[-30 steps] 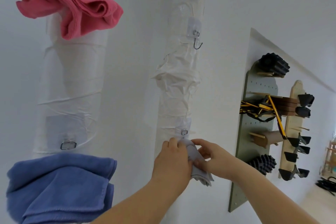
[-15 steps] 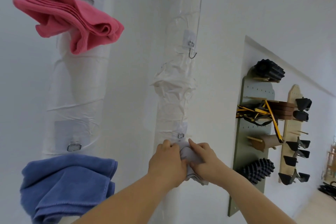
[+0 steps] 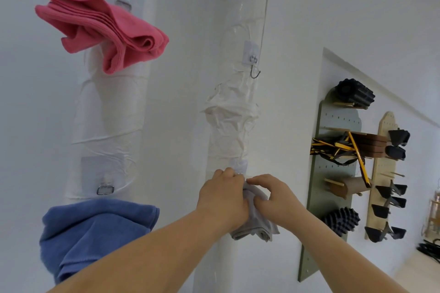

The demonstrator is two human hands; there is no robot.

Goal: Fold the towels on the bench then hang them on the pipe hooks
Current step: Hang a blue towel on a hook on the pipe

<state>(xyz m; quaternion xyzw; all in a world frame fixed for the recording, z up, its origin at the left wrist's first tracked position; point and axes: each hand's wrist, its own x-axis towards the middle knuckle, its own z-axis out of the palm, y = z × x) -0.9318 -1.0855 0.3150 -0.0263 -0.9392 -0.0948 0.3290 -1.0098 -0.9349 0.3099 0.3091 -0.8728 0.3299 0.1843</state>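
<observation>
Two white wrapped pipes run up the wall. On the left pipe [image 3: 112, 112] a folded pink towel [image 3: 104, 31] hangs from the upper hook and a folded blue towel [image 3: 95, 231] from the lower one. At the lower hook of the right pipe [image 3: 232, 131], my left hand [image 3: 222, 200] and my right hand [image 3: 273, 200] both grip a small folded grey towel [image 3: 256, 228] pressed against the pipe. The lower hook itself is hidden behind my fingers. A bare metal hook [image 3: 254, 72] hangs higher on the right pipe.
A grey-green pegboard [image 3: 333, 188] on the right wall carries black foam rollers [image 3: 354, 95], yellow-black straps [image 3: 338, 150] and a cardboard tube. Beside it a wooden pegboard [image 3: 381, 173] holds black clips. Dark cables lie low at the far right edge.
The view has tilted so the pipes sit lower in frame. My hands have closed in on the grey towel and lifted it up against the lower hook, which now hides behind my fingers.
</observation>
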